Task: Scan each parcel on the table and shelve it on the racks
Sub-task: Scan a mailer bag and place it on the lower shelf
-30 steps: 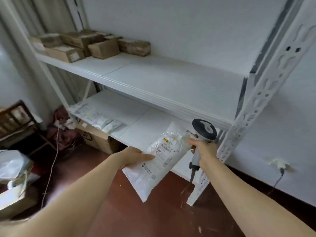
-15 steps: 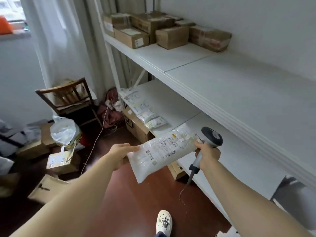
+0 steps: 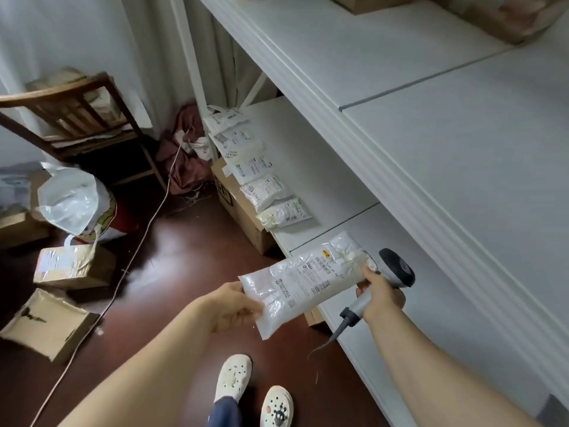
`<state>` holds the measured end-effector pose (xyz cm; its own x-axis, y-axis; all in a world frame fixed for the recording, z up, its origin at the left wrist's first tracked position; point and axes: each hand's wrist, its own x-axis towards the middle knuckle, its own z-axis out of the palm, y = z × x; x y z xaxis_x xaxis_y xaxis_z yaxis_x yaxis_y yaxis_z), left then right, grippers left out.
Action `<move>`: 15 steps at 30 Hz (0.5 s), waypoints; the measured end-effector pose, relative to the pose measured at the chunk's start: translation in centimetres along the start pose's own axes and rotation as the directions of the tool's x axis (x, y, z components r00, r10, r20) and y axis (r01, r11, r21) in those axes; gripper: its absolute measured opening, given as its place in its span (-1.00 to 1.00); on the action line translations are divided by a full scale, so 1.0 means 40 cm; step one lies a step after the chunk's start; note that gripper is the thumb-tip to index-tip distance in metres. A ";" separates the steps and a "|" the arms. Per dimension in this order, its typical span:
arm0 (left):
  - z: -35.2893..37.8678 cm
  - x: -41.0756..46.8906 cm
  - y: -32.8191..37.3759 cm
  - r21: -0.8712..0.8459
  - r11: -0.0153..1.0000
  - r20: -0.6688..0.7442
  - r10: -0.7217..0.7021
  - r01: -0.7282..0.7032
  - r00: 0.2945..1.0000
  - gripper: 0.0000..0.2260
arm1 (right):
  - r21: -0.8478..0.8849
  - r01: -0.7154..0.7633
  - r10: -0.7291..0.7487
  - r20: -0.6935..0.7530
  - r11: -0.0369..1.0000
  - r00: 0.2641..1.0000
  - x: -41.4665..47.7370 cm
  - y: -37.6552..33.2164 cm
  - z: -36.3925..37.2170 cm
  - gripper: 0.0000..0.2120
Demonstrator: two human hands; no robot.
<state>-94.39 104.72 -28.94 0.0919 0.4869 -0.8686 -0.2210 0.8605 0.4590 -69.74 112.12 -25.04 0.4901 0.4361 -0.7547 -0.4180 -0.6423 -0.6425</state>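
A white plastic parcel bag [image 3: 303, 280] with a printed label hangs in the air by the front edge of the lower rack shelf [image 3: 397, 241]. My left hand [image 3: 237, 305] grips its near end. My right hand [image 3: 380, 295] holds the grey barcode scanner [image 3: 385, 280] by its handle, and its fingers also touch the bag's far end. A row of several white parcel bags [image 3: 261, 183] lies along the front of the lower shelf further left. The upper shelf [image 3: 385, 75] carries cardboard boxes [image 3: 508, 13] at its far end.
A cardboard box [image 3: 243, 211] stands on the floor under the lower shelf. A wooden chair [image 3: 77, 118], a white plastic sack [image 3: 72, 200], flat boxes [image 3: 46, 323] and a cable [image 3: 129, 260] clutter the dark red floor on the left. My feet in white shoes [image 3: 231, 379] stand below.
The view has tilted down and closer to the lower shelf. Both hands still carry the bag and scanner, now nearer the row of shelved bags.
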 end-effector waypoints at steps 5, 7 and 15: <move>0.000 0.231 0.084 -0.079 0.991 -0.074 0.101 -0.107 0.992 -0.68 | -0.021 0.025 -0.025 0.021 0.999 0.999 0.132 0.031 0.135 -0.82; -0.001 0.327 0.102 -0.094 0.989 -0.095 0.105 -0.114 0.990 -0.66 | -0.037 0.015 -0.013 0.044 0.999 0.999 0.182 0.050 0.188 -0.82; 0.019 0.616 0.126 -0.114 0.990 -0.120 0.074 -0.088 0.990 -0.63 | -0.207 -0.008 0.053 0.210 0.978 0.976 0.310 0.163 0.338 -0.91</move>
<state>-92.50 121.19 -47.88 -0.0421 0.5281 -0.8481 -0.3373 0.7915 0.5096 -76.73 121.86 -40.35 0.2961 0.5242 -0.7985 -0.2549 -0.7623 -0.5950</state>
